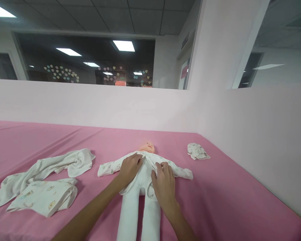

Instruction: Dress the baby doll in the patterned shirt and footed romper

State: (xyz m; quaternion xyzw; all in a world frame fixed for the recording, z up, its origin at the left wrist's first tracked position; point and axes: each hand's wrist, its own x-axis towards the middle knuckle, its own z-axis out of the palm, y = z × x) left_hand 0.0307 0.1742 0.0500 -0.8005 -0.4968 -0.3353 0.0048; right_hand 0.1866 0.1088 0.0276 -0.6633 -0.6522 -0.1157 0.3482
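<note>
Pinching the doll's [147, 147] white jacket [182, 171] near its opening, right hand [165, 182] fingers curled, left hand [130, 169] resting on its chest, grip unclear.

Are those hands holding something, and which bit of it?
The left hand is on the shirt of the doll, high on its front; the right hand is lower, on the other side of the opening. Whether they grip or just touch, I can't tell.

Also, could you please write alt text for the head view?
A person's left hand and right hand touch the patterned white top of a doll lying on a pink sheet. White cloths lie to the left, a crumpled cloth to the right.
</note>
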